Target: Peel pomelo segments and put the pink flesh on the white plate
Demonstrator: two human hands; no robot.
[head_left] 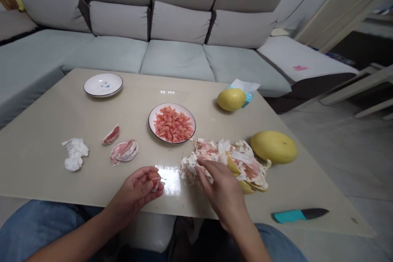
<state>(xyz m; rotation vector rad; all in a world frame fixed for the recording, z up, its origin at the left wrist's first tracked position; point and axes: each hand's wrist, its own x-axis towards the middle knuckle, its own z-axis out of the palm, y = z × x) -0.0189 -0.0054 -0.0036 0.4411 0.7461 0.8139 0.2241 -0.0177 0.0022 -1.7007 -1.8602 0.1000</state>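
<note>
My left hand (138, 188) is closed around a small peeled piece of red pomelo flesh (154, 178), held above the table's near edge. My right hand (221, 188) reaches over the left end of a heap of pomelo peel and membranes (245, 161), fingers stretched out with a gap between them; nothing shows in them. Beyond my hands stands a dark-rimmed plate (150, 125) piled with red pomelo pulp (173, 125). Left of it lie a pomelo segment (111, 135) and a larger pomelo chunk (124, 151), both with membrane on.
A teal-handled knife (299, 215) lies at the near right. Whole pomelos (274, 147) sit on the right side, one against a tissue pack (248, 97). Crumpled tissue (74, 154) and a white plate (103, 86) are on the left. A sofa (175, 57) stands behind the table (135, 106).
</note>
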